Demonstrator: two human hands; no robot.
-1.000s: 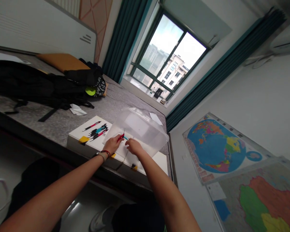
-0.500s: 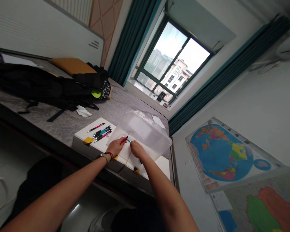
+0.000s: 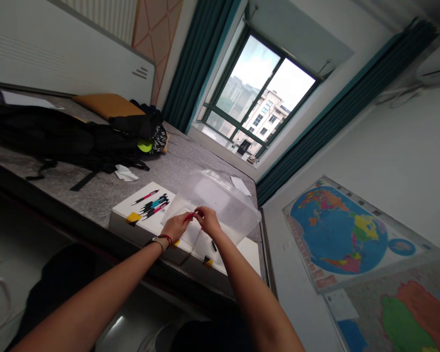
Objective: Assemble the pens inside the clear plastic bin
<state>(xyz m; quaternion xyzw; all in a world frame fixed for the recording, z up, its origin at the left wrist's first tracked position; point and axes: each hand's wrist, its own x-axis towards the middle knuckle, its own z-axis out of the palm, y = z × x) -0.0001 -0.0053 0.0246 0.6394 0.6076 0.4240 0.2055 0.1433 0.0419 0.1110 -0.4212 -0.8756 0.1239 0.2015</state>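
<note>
Head view: red pen (image 3: 189, 216) in left hand (image 3: 175, 228), right hand (image 3: 209, 221) tight on tip, translucent bin (image 3: 231, 200) beyond, contents unclear

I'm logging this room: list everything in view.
Red piece: one, red, left hand
Pens: several, black with red or blue, platform
Black piece: one, black, beside right forearm
Bin: one, translucent, platform
Platform: one, white, table
Table: one, grey, below
Backpack: one, black, table left
Panel: one, brown, behind backpack
Tissue: one, white, by backpack
Papers: two, white, behind bin and backpack
Board: one, white, upper left
Window: one, green frame, ahead
Curtains: two, teal, flanking window
Maps: two, multicoloured, right side
Air conditioner: one, white, upper right
Left hand: one, red bracelet, at bin
Right hand: one, bare, beside left hand
</note>
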